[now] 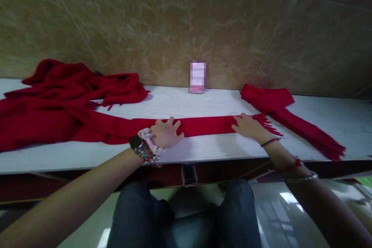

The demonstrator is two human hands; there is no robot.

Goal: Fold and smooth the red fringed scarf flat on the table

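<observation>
A long red scarf (207, 126) lies along the white tabletop, folded into a narrow strip, with its fringe at the right end. My left hand (166, 133) rests on the strip near its middle, fingers spread. Close to the fringed end, my right hand (248, 126) lies on the cloth with its fingers stretched out. Toward the left the same cloth widens into a loose red stretch (58, 122). Another red scarf (302, 124), folded narrow and bent over itself, lies to the right of my right hand, its fringe toward the front edge.
A crumpled heap of red cloth (84, 83) sits at the back left. A phone-like object (197, 77), blurred out, leans against the brown marbled wall (162, 27). The white tabletop (200, 148) is narrow, and my knees are below its front edge.
</observation>
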